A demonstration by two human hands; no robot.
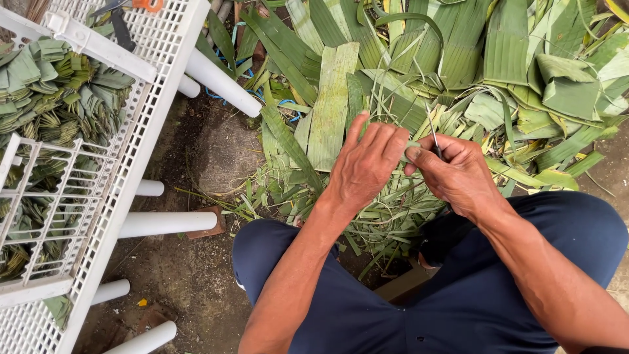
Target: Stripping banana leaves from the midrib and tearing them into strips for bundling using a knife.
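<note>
— Two hands at work between our knees: our left hand (364, 164) pinches a narrow green leaf strip (411, 145) between thumb and fingertips, fingers curled closed on it.

— And our right hand (457, 172) is clenched round a thin metal blade (434, 139), its point standing up just beside the strip, touching or nearly so; we cannot tell which.

— So we judge one strip is being trimmed or split right now. Under our hands lies a loose heap of thin green leaf trimmings (386, 210) on the bare ground, which looks like offcuts of pieces already worked.

— Beyond the fingers, along the top edge of the ground, a big pile of broad green banana-like leaves (458, 52) sits uncut. We judge that as what is left, and it is plenty.

— Over at the left edge, the white perforated plastic rack (164, 72) carries rows of small folded green leaf pieces (59, 85), packed close, some under a white wire grid (46, 196). Those look finished to us.

— A fair stock done, then, yet more raw leaf than folded pieces. Orange-handled scissors (141, 5) lie at the rack's far corner, untouched.
</note>
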